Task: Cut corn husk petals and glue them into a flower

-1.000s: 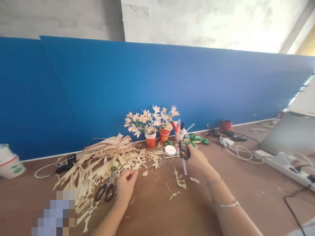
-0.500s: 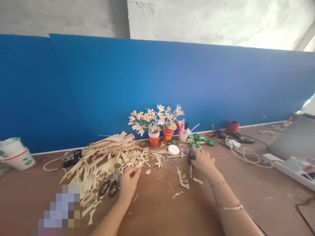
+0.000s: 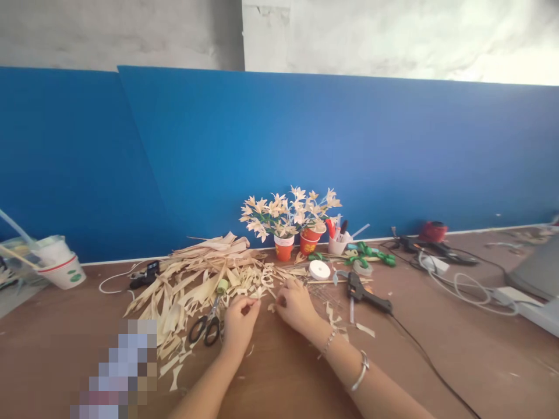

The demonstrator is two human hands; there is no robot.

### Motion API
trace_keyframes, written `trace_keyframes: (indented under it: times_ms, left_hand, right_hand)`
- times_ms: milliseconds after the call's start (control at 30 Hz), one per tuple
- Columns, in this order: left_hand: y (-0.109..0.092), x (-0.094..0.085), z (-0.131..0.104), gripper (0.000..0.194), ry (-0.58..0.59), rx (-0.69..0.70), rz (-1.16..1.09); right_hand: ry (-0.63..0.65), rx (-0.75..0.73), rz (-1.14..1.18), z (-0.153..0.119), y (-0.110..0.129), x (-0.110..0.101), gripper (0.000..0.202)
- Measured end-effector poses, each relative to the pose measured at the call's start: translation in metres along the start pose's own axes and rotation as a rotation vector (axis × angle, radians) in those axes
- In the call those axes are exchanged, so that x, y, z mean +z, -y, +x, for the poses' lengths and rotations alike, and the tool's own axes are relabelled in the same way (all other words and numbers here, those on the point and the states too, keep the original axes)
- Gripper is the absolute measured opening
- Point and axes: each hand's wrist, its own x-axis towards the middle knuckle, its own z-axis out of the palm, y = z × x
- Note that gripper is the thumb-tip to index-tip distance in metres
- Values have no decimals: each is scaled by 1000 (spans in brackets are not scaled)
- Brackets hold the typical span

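My left hand (image 3: 240, 323) is closed in a pinch just right of the black-handled scissors (image 3: 205, 329). Something small and pale shows at its fingertips, too tiny to name. My right hand (image 3: 297, 305) is held close to the left one, fingers curled down over small dried-husk scraps; whatever it pinches is hidden. A black glue gun (image 3: 369, 295) lies on the table to the right, apart from both hands. Pale dried husk strips (image 3: 192, 291) are heaped beyond and left of my left hand. Behind the hands sits a white tape roll (image 3: 319, 269).
Red cups (image 3: 283, 251) hold husk flowers (image 3: 279, 209) against the blue partition (image 3: 305, 134). A pen cup (image 3: 337, 244) and green ribbon (image 3: 371, 256) stand beside them. The glue gun's cord (image 3: 430, 361) runs front right. White cables (image 3: 463, 288) lie at right, a paper cup (image 3: 65, 272) at left.
My right hand has left the glue gun on the table and moved left, close to my left hand. The left hand keeps its pinch. The whole view has shifted slightly.
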Motion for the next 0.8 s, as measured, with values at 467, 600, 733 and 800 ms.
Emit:
trace_keyframes:
  times_ms: [467, 600, 733, 800]
  left_hand:
    - [-4, 1, -2, 21, 17, 15, 24]
    - [-4, 1, -2, 20, 27, 8, 35]
    - [-4, 1, -2, 18, 37, 13, 59]
    - [-4, 1, -2, 18, 46, 13, 74]
  right_hand:
    - [-254, -312, 171, -11, 13, -12, 10]
    - [-262, -299, 186, -11, 14, -12, 11]
    - [-290, -352, 236, -12, 18, -13, 12]
    - [-282, -367, 238, -13, 20, -13, 13]
